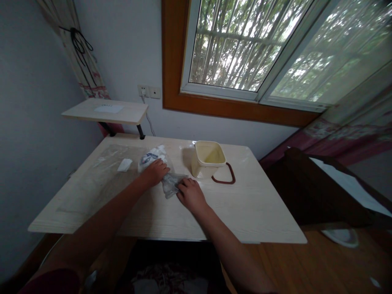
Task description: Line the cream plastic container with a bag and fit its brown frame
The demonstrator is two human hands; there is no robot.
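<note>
A crumpled, see-through plastic bag (170, 186) lies on the table between my hands. My right hand (192, 197) pinches its right end with curled fingers. My left hand (154, 173) grips the upper left part of the bag, its fingers bent over the plastic. Just behind the left hand sits a white bundle with blue print (152, 157), partly covered by that hand; whether it lies inside the clear plastic I cannot tell. Beyond my right hand stands an open cream plastic bucket (200, 169) with a brown handle (234, 174) folded down to its right.
A large clear plastic sheet (92, 185) is spread over the table's left side, with a small white packet (125, 165) on it. A raised shelf (131, 113) at the back left carries a paper (109, 108). Dark brown furniture (324, 196) stands right of the table.
</note>
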